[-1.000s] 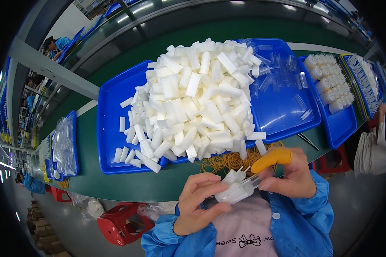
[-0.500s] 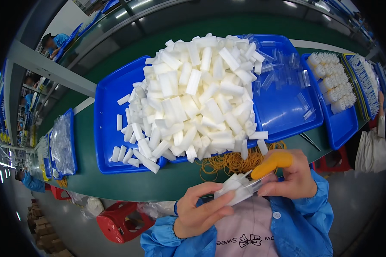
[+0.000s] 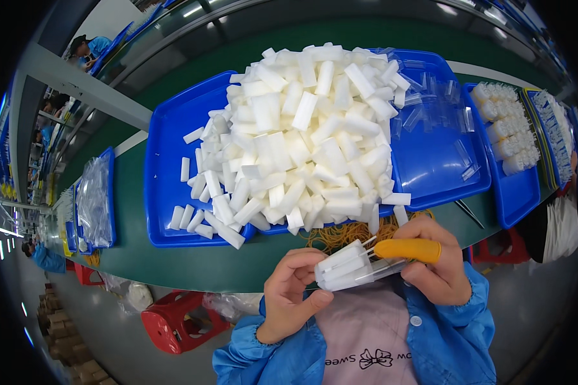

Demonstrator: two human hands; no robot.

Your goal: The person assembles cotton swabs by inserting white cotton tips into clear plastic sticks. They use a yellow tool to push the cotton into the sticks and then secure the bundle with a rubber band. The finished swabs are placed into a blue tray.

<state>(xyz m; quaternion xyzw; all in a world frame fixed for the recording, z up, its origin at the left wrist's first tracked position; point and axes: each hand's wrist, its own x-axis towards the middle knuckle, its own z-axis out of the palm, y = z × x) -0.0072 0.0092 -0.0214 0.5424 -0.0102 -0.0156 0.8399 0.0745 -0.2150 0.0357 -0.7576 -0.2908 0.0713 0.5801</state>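
Note:
My left hand [image 3: 292, 292] and my right hand [image 3: 433, 263] hold a small bundle of white foam sticks [image 3: 341, 264] between them, close to my chest. The bundle sits partly inside a clear plastic sleeve [image 3: 385, 271]. An orange finger cot [image 3: 408, 249] covers my right forefinger, which lies along the bundle. Just beyond my hands lies a heap of tan rubber bands [image 3: 347, 234] on the green table [image 3: 205, 263]. Behind it a blue tray [image 3: 167, 192] carries a large pile of white foam sticks [image 3: 302, 141].
A second blue tray [image 3: 443, 160] holds loose clear sleeves. Another blue tray [image 3: 514, 192] at the right carries bundled white sticks [image 3: 507, 128]. A blue tray with clear bags [image 3: 95, 202] lies at the left. Red stools [image 3: 180, 321] stand below the table. Other people work at far left.
My hands have shifted a little and the foam bundle sits slightly deeper in the clear sleeve. The trays and piles have not moved.

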